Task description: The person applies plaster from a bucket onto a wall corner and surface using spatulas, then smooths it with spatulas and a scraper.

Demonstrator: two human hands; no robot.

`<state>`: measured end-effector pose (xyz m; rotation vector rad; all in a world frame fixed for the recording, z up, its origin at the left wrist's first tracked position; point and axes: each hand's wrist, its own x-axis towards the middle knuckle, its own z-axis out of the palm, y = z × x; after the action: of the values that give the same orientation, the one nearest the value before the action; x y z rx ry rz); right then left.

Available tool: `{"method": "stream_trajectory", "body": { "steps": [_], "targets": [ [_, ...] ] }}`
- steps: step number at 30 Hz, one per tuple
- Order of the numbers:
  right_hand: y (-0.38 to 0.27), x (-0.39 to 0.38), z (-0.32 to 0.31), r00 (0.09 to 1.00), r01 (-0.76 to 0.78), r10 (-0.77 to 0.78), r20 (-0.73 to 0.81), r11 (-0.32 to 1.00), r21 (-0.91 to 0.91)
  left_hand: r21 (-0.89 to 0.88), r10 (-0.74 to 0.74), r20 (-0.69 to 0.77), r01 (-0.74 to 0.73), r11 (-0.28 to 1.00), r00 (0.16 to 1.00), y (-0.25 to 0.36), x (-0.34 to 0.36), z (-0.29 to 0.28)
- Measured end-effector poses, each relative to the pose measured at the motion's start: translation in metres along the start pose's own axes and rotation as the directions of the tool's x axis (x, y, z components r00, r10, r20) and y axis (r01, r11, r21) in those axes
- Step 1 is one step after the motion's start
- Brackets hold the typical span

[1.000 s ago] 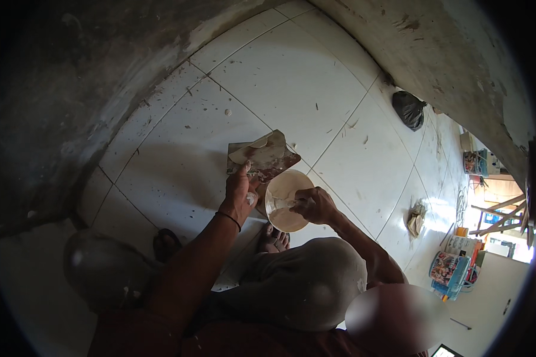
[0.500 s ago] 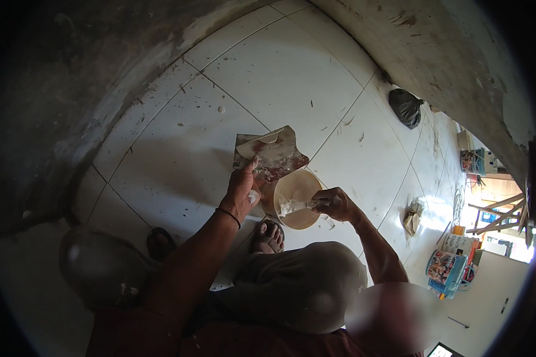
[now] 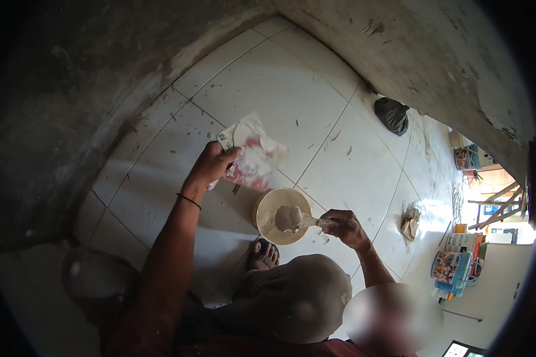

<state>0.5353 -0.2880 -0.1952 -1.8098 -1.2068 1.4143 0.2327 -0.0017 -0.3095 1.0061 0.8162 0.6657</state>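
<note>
My left hand [image 3: 211,165], its thumb on top, is closed on the edge of a thin reddish sheet [image 3: 255,159] smeared with white putty. This sheet is held up at the far left of a cream-coloured bucket [image 3: 281,197]. In my right hand [image 3: 346,228] is the handle of a putty knife [image 3: 310,221], gripped from the bucket's right side. The knife's end reaches over the bucket's mouth, and a lump of greyish-white putty [image 3: 288,218] covers its blade. How deep the bucket is filled cannot be made out.
White floor tiles [image 3: 232,80] carry scattered scraps. A rough wall [image 3: 95,77] rises at left, another [image 3: 411,53] at far right. A black plastic bag [image 3: 392,116] lies by it. Farther right are a crumpled brown packet [image 3: 410,225] and colourful tubs [image 3: 449,268]. My foot [image 3: 263,256] is close to the bucket.
My left hand has moved left and away from the bucket, and the sheet has turned. The putty knife now shows a thick lump of putty on its blade.
</note>
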Motion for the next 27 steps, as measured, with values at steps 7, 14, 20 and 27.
{"method": "stream_trajectory", "body": {
  "steps": [7,14,20,27],
  "targets": [
    [-0.054,-0.009,-0.015,0.967,0.246,-0.204,-0.15,0.896,0.369,0.294,-0.029,0.374,-0.089,0.952,0.927,0.096,-0.015,0.038],
    [-0.072,0.033,0.013,0.812,0.573,-0.465,-0.354,0.749,0.331,-0.017,-0.112,0.464,0.135,0.991,0.879,0.092,-0.018,0.039],
    [-0.066,0.047,0.02,0.835,0.528,-0.426,-0.35,0.8,0.286,-0.099,-0.134,0.482,0.206,0.973,0.866,0.097,-0.025,0.046],
    [-0.072,0.032,-0.003,0.823,0.535,-0.477,-0.307,0.832,0.144,-0.241,-0.067,0.459,0.197,0.95,0.886,0.096,-0.024,0.032]
  ]
}}
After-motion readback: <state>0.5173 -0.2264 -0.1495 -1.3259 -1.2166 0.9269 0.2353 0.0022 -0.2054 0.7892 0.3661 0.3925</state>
